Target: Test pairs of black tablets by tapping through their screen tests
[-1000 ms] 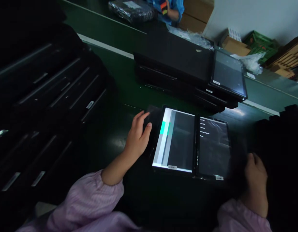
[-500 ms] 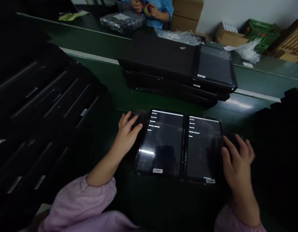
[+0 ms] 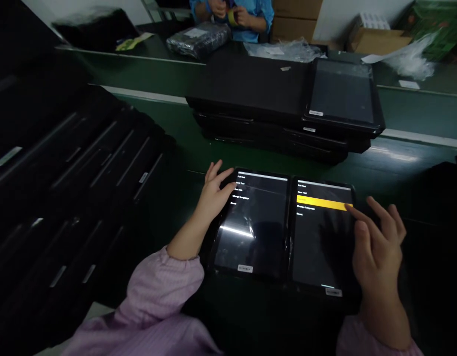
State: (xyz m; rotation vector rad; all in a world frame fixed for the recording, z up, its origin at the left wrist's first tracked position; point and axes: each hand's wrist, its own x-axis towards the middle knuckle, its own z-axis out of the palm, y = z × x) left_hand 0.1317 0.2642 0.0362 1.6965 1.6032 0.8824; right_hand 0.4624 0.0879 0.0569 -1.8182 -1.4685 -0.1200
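Observation:
Two tablets lie side by side before me, both lit with a text menu on a black screen. At the upper left edge of the left tablet is my left hand, its fingers spread and the tips at the rim. My right hand is at the right tablet, index fingertip on a menu row that glows yellow, the other fingers apart. Neither hand grips anything. A small white label sits at the bottom of each tablet.
Behind the tablets stands a stack of black devices, with another dark tablet on top at the right. Stacked black devices fill the left. Across the bench, a person in blue holds tape near a wrapped package.
My right index finger has moved onto the right tablet's screen, and one row has turned yellow. My left hand has come closer to the left tablet's edge. The view has shifted slightly.

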